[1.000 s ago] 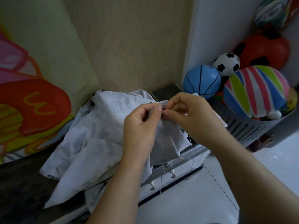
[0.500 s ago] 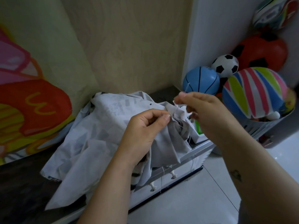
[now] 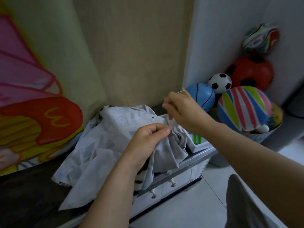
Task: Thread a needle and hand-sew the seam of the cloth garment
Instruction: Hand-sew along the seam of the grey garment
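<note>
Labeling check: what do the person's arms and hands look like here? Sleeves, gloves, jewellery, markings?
The left forearm and right forearm are bare to the frame edge, with no sleeves in view. The left hand and right hand wear no gloves, and no rings, watch or bracelet show. The nails in view look short and unpainted. No markings show on either arm.

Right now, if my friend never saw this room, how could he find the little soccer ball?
Look to the white wall on the right, where toy balls are piled in the corner. The black-and-white soccer ball is tucked between the blue basketball and the big red ball. It is the only white one with black patches.
</note>
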`<state>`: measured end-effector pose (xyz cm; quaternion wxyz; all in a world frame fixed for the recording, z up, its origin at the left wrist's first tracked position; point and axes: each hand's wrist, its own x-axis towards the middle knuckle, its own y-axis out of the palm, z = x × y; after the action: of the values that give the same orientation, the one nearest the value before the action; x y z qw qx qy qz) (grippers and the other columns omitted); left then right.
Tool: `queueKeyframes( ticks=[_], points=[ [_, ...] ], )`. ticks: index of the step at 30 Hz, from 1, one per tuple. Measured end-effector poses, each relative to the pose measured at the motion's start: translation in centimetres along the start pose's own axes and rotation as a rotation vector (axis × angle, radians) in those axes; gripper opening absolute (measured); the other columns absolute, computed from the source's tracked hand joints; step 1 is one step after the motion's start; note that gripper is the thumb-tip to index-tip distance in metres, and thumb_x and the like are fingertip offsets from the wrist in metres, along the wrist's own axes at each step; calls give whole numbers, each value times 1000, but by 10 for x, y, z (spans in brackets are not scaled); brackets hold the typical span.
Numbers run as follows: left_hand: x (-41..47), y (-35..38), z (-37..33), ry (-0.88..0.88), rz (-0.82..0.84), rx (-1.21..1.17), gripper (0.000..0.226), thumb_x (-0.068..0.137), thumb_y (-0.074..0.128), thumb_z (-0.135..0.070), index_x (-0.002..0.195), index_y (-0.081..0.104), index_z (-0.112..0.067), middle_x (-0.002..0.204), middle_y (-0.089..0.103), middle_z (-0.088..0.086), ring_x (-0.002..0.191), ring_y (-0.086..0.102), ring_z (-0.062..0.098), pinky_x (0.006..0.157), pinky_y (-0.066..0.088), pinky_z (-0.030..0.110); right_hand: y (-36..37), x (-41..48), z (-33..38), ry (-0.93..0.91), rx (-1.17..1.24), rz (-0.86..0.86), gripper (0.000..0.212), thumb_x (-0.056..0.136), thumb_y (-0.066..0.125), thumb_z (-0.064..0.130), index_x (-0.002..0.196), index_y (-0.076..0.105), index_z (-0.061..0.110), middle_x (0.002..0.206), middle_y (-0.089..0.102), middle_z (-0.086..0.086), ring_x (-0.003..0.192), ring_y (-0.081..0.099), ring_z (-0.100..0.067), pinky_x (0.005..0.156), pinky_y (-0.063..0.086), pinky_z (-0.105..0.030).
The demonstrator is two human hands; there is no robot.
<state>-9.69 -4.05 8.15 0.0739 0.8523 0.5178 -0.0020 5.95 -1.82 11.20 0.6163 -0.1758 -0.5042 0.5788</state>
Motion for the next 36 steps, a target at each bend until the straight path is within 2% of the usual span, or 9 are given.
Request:
queueKeyframes(
  ticks=[3,6,11,13,17,20,28,33,36],
  points=[
    [-5,0,-15,-24,28,26,31,90,59,-12,68,75,-26,76,70,-5,80,62,9,83,45,28,-4,6,-18,-190,-366,-25,15,96,50,18,84,54,8,68,54,-5,66,45,-17,114,15,-47],
    [-8,-3,-25,-38,39,35,34,91,58,-10,65,74,-25,74,70,-4,76,62,8,79,46,26,-12,14,-28,-260,-515,-73,15,93,54,16,80,51,9,55,48,-2,49,44,-21,109,25,-52],
    [-14,-4,-37,-48,51,29,36,91,57,-6,62,72,-21,72,69,-1,72,62,10,74,49,23,-35,19,-33,49,-805,182,14,101,30,21,98,41,14,68,54,-1,67,53,-23,114,9,-49],
    [-16,-4,-39,-44,53,39,36,91,57,-6,63,73,-21,73,69,0,73,62,10,75,49,23,-37,20,-29,178,-678,182,12,100,32,21,93,41,16,72,55,-1,69,49,-22,112,18,-48],
    [-18,-4,-40,-30,51,67,36,91,57,-7,63,72,-23,74,69,-1,75,61,9,76,48,22,-48,16,-1,396,118,269,17,93,55,28,83,63,18,80,63,6,80,58,-13,69,42,-21],
    [-19,-4,-40,-33,56,62,36,91,57,-7,63,73,-23,75,69,-1,77,62,9,78,48,24,-62,1,19,357,420,547,8,89,63,26,85,68,21,92,71,9,90,64,-2,77,44,-11],
    [-20,-6,-38,-20,51,85,32,91,59,-10,67,75,-25,79,70,0,84,61,14,85,46,31,-66,-10,18,383,560,635,7,81,69,11,77,67,16,90,71,-1,89,65,-8,78,49,-12],
    [-20,-7,-40,-20,44,89,35,91,58,-11,64,74,-26,76,70,-2,81,61,12,83,46,29,-68,-7,18,387,500,515,4,79,72,16,81,69,15,88,73,-1,84,67,-9,77,52,-15],
    [-19,-6,-41,-24,35,73,36,91,58,-8,64,74,-25,76,70,-1,80,62,12,84,47,29,-68,-1,17,501,617,264,9,81,70,13,86,66,5,83,70,-9,68,64,-10,64,53,-14]
  ],
)
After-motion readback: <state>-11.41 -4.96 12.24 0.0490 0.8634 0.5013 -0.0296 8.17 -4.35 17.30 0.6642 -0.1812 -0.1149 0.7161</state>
